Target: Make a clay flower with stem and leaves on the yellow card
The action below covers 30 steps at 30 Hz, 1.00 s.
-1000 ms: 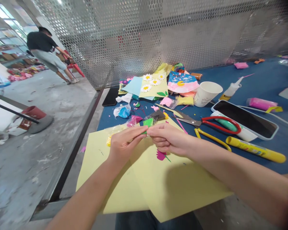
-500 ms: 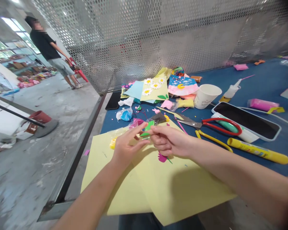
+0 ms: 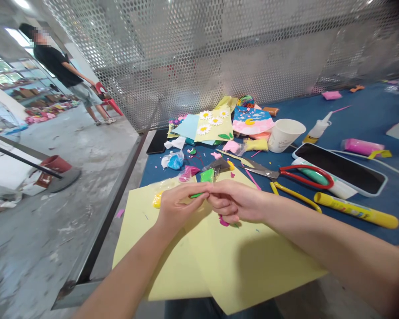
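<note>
Over the yellow paper [image 3: 179, 266], my left hand [image 3: 179, 204] pinches a small green clay piece [image 3: 196, 195] between thumb and fingers. My right hand [image 3: 231, 200] meets it fingertip to fingertip, its thumb and forefinger closed at the right end of that piece and its other fingers curled. Just beyond the hands lies a packet of green clay [image 3: 207, 175]. A magenta clay flower [image 3: 224, 221] with a green stem is on the paper, partly hidden under my right hand.
Red-handled scissors [image 3: 306, 175], a phone [image 3: 342, 168], a yellow tube [image 3: 357, 210] and a paper cup [image 3: 286, 135] lie to the right. Daisy-decorated paper [image 3: 214, 126] is behind. A person [image 3: 58, 66] stands at the far left, past the metal table edge [image 3: 103, 230].
My left thumb and fingers, spread around the green piece before, have closed on it, and my hands now touch. The person at the far left appears slightly further left.
</note>
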Motion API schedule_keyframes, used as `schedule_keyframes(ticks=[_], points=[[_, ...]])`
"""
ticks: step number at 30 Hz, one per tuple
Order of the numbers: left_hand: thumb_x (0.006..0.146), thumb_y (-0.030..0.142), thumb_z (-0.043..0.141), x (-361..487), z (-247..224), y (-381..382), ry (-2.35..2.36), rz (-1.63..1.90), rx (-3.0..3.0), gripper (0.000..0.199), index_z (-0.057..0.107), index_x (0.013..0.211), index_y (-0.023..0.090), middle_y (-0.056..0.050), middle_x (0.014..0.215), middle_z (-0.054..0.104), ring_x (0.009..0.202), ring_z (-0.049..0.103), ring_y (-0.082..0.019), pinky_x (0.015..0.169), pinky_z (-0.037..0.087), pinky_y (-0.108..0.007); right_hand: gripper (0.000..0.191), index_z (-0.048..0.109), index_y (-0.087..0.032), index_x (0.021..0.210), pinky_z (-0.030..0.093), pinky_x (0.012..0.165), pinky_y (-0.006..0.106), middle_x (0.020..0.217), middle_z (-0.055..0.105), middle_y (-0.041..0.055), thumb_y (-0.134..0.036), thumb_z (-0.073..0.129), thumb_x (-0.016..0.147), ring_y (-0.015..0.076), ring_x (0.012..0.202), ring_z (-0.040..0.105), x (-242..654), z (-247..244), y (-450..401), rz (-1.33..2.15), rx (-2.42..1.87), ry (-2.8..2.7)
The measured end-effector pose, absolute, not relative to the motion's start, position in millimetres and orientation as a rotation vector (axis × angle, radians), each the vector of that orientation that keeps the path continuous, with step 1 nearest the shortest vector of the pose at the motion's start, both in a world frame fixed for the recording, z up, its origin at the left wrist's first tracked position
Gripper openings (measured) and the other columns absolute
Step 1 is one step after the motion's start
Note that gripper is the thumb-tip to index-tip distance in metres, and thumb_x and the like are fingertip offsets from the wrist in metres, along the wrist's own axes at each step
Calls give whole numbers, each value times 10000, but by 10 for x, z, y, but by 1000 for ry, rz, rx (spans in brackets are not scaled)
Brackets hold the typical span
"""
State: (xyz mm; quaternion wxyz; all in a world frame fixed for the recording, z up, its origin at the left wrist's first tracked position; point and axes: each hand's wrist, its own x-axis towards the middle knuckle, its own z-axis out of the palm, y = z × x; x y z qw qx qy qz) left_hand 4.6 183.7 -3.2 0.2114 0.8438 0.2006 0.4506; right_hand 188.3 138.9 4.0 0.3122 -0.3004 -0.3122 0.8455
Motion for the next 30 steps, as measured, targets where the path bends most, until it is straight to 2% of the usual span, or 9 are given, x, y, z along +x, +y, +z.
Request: schedule_keyframes(ticks=[3,7,13,16,20,24,27,30], points=[[845,199,677,51,-60,1833,602,1214,2393,136,741,965,194,-50,965,771,852,740,-166,739,611,-224,308,479,-203,767,219,384,169,513,226,-126,-398,717,789,42,430,154,1850,23,1382,2066,-913,-919],[830,257,703,41,-87,1829,658,1206,2418,277,711,1103,205,-54,1023,761,866,736,-176,606,602,-201,321,513,-199,759,186,385,182,496,211,-128,-445,719,776,43,421,160,1821,-36,1393,1931,-995,-904],[872,216,652,-1,-39,1861,691,1207,2396,173,758,1005,244,-13,995,762,865,744,-187,827,611,-277,308,476,-196,725,162,391,183,508,249,-123,-402,693,799,41,427,138,1844,-26,1415,1965,-933,-791],[870,252,658,-8,-32,1871,744,1185,2341,171,760,1008,251,-8,993,761,859,745,-192,774,619,-264,339,397,-202,674,168,381,187,498,247,-117,-406,599,855,49,421,114,1860,35,1423,2073,-842,-689],[814,325,722,0,-46,1867,761,1154,2297,275,739,1070,225,-43,1034,753,813,747,-197,638,615,-230,368,354,-212,675,154,360,185,485,221,-118,-455,521,895,56,411,86,1867,75,1416,2157,-798,-658],[848,266,683,11,-41,1862,701,1179,2324,149,765,970,240,-24,956,771,827,747,-194,729,619,-255,398,347,-218,691,161,349,181,496,230,-115,-509,551,871,55,409,93,1864,62,1406,2200,-767,-693],[821,297,713,17,-34,1865,680,1181,2332,194,758,1000,236,-32,958,772,820,746,-198,700,618,-250,379,373,-219,708,185,347,180,494,231,-118,-507,570,857,54,403,95,1863,57,1406,2214,-767,-700],[829,311,701,21,-36,1868,681,1165,2338,180,764,980,237,-33,949,773,818,746,-202,745,615,-266,354,416,-215,735,197,345,179,494,236,-120,-506,589,841,54,402,99,1864,63,1409,2234,-788,-712]])
